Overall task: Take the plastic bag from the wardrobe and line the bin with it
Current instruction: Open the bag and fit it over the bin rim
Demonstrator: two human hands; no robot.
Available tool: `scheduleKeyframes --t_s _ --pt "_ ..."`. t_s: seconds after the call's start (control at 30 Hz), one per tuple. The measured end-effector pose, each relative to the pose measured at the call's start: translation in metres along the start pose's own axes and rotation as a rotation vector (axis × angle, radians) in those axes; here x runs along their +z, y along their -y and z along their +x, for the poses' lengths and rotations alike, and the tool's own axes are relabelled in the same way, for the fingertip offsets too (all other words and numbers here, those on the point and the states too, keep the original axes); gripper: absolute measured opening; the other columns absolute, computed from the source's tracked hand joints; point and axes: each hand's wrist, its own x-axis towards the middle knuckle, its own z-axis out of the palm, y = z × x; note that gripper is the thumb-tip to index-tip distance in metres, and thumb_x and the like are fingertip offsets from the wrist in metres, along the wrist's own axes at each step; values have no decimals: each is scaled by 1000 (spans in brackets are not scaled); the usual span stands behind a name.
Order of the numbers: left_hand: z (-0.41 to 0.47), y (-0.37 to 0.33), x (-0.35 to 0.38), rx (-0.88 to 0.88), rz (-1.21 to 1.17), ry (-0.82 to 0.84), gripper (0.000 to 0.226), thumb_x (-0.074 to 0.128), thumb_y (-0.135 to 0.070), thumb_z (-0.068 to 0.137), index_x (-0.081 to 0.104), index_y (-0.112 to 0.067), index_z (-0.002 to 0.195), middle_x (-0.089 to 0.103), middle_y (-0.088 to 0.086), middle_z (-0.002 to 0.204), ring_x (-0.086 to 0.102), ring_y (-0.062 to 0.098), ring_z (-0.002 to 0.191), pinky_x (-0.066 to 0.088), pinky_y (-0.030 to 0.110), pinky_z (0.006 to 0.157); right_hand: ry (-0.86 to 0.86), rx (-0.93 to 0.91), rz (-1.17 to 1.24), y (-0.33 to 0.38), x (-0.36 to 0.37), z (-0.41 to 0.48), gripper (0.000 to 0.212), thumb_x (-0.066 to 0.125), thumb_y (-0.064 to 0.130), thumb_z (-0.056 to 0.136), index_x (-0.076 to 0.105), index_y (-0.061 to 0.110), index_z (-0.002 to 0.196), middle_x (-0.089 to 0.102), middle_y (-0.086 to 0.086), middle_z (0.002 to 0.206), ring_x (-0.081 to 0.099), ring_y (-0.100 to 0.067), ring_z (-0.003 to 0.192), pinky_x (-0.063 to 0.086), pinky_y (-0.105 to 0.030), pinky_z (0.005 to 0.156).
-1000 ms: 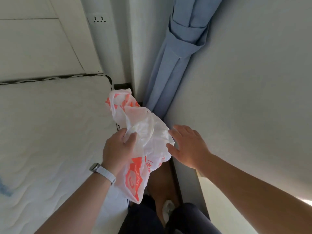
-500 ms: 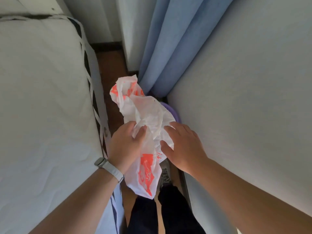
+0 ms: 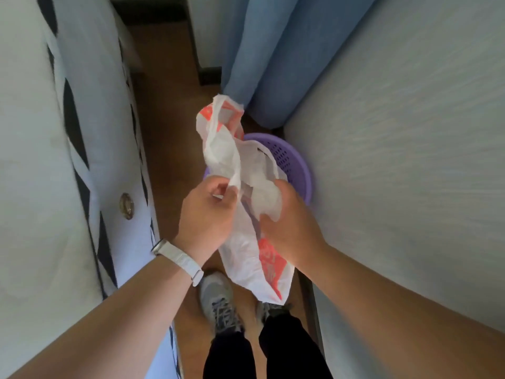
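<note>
We've got the plastic bag (image 3: 240,187) pinched in both left hand (image 3: 207,214) and right hand (image 3: 287,222), directly above the purple bin (image 3: 296,165); next, probably: spread its mouth, lower it in.

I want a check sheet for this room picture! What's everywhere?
Surface: brown wooden floor, narrow strip between mattress and wall.
Job's things: white and orange plastic bag, crumpled, held above purple bin; bin unlined.
Clutter: nothing seen.
Hands: left hand and right hand both grip the bag.
Cables: nothing seen.
Surroundings: mattress at left, blue curtain behind bin, pale wall at right, grey shoes below.
</note>
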Motion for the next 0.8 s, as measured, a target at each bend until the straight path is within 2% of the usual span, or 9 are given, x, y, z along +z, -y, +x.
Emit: scheduleKeyframes --t_s 0.1,0.2,0.37,0.47,0.53,0.6,0.67,0.73,0.8 --pt "3 12 7 -61 1 -86 11 56 -30 95 63 -23 90 64 -12 79 60 1 72 38 6 58 -52 41 -68 -21 12 13 46 55 15 87 41 26 130 61 -1 114 60 -21 98 52 -36 79" --pt "3 18 4 -86 0 -230 11 58 -23 92 57 -19 82 56 -8 69 53 -2 62 36 5 50 -187 42 -71 -29 8 22 29 53 11 88 52 17 116 63 -6 102 60 -26 89 49 -37 73" --pt "-1 24 -12 -4 -63 -438 12 60 -15 90 52 -11 82 47 0 66 44 6 57 33 7 54 -479 16 37 -21 -15 32 11 50 12 89 46 17 98 58 -7 92 53 -24 78 35 -29 64" --pt "-4 25 -17 80 22 -420 15 60 -12 89 48 -15 80 50 4 70 44 15 61 35 13 56 -568 48 61 -18 -23 35 12 48 12 91 40 21 93 53 1 83 50 -19 70 33 -28 61" --pt "0 36 -16 79 138 -370 17 58 -9 87 46 -16 76 50 4 71 48 21 64 35 24 54 -573 82 15 -26 -25 36 10 47 12 92 40 19 93 51 2 82 49 -19 69 34 -29 61" --pt "6 53 -13 -12 203 -300 15 55 -9 83 45 -18 77 50 4 77 52 28 71 34 30 57 -555 113 -66 -38 -24 36 7 47 12 91 44 15 97 53 -3 88 47 -21 72 34 -32 63" --pt "9 59 -10 -136 218 -253 9 55 -14 77 47 -14 82 52 9 87 55 35 80 42 35 60 -525 126 -137 -49 -21 36 8 48 12 91 46 11 98 53 -7 91 46 -24 73 34 -32 62" --pt "6 55 -4 -157 261 -291 31 61 -15 73 53 -7 101 53 17 108 54 41 98 51 47 73 -493 145 -169 -55 -17 35 8 48 12 91 47 10 98 54 -8 90 48 -25 73 34 -32 61" --pt "0 49 -1 -8 309 -392 51 67 -13 70 50 -1 117 46 23 127 48 44 114 48 51 90 -479 173 -177 -57 -14 34 8 48 12 90 47 10 98 53 -7 88 47 -24 72 33 -31 61"
